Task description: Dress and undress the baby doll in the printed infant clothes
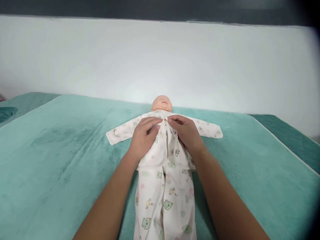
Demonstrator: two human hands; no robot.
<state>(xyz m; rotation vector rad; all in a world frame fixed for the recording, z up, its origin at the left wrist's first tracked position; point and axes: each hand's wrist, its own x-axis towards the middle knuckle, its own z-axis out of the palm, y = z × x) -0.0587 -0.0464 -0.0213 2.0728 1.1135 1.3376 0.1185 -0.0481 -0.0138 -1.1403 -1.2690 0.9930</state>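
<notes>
My right fingers (178, 117) pinch the white, bear-printed cloth top (153, 159); my left fingers' (149, 120) grip is unclear. Probably limp, best held by edges beneath fingertips.

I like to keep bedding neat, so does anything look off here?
Two small things. The teal cover has darker, smudgy patches on its left side; brushed pile or damp, I can't tell which. The printed jacket looks rumpled down its front. I see no obvious tear.

L hand (145, 136) & R hand (184, 132) close together, fingers bent inward, thumbs in; both forearms bare, angled in fr. below.
</notes>
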